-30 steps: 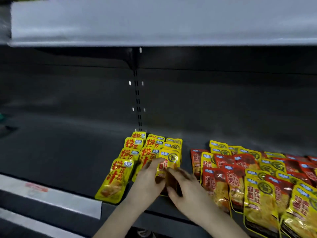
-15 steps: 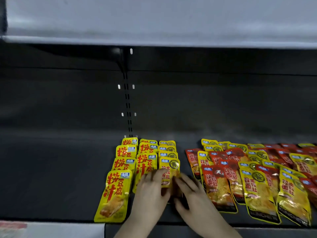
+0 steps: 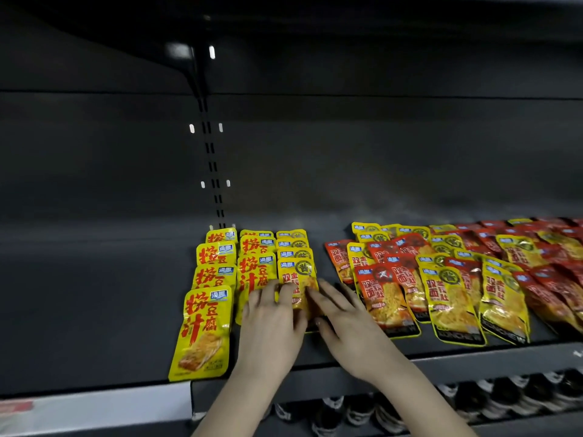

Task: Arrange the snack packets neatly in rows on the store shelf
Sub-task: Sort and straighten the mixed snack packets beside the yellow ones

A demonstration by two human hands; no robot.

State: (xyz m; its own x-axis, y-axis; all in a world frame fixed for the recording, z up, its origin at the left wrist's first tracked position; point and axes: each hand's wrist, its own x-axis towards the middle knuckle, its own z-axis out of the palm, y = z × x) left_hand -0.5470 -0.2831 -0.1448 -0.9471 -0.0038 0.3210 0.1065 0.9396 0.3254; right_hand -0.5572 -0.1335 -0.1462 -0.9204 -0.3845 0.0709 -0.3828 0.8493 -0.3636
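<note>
Dark grey metal store shelf (image 3: 94, 310), lower half of the frame: stock part-sorted. At centre stand three rows running front to back, each packet lapped over the one behind so that its label shows. Two are rows of yellow foil packets with large red characters (image 3: 202, 332); the third is a row of yellow packets bearing a green round seal (image 3: 295, 247). Item in hand: the front sealed yellow packet (image 3: 298, 285) of that third row, lying flat at frame centre. The left hand (image 3: 271, 316) rests its fingers on the packet's left edge; the right hand (image 3: 344, 323) spreads its fingers along the right edge. Grip: neither hand closes round the packet. Both lie open, fingers extended, flanking it, apparently to square it with its row by sliding rather than lifting. Right of frame, across a bare gap: a loose heap of mixed red and yellow foil packets (image 3: 457, 279), overlapping at odd angles, evidently the unsorted supply. Judgement: sorting is at an early stage, with most stock awaiting placement. Also present: slotted black upright (image 3: 211, 159), upper centre; white price strip (image 3: 94, 402), lower left; blurred dark goods below, lower right, not identifiable.
</note>
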